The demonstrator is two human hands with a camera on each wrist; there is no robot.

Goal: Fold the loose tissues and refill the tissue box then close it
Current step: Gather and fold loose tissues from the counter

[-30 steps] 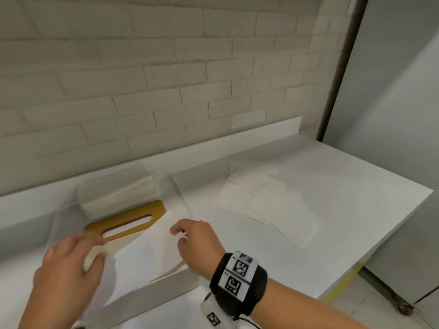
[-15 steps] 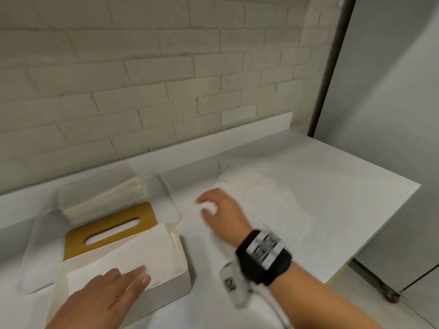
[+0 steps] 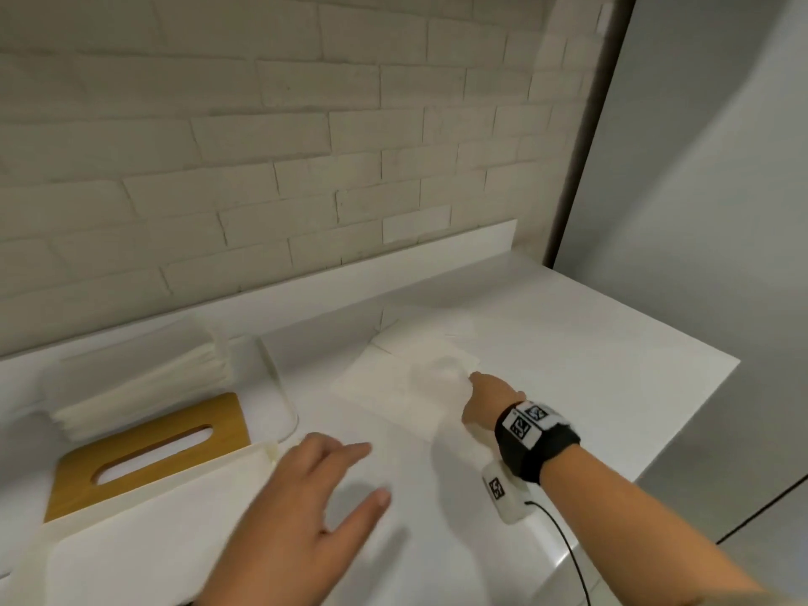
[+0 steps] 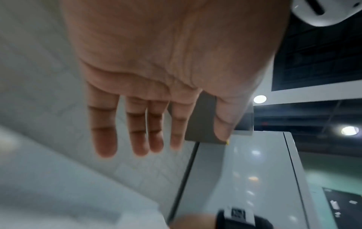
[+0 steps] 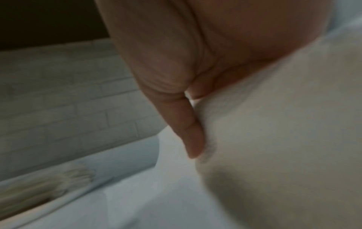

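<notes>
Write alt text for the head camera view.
A person's right hand lifts a loose white tissue from a white counter, while the open left hand hovers beside a white tissue box. The box's wooden slotted lid lies behind it.

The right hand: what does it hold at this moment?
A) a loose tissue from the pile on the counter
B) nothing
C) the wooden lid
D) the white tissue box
A: the right hand grips a loose tissue lifted off the pile on the counter; the wooden lid lies untouched.
</notes>
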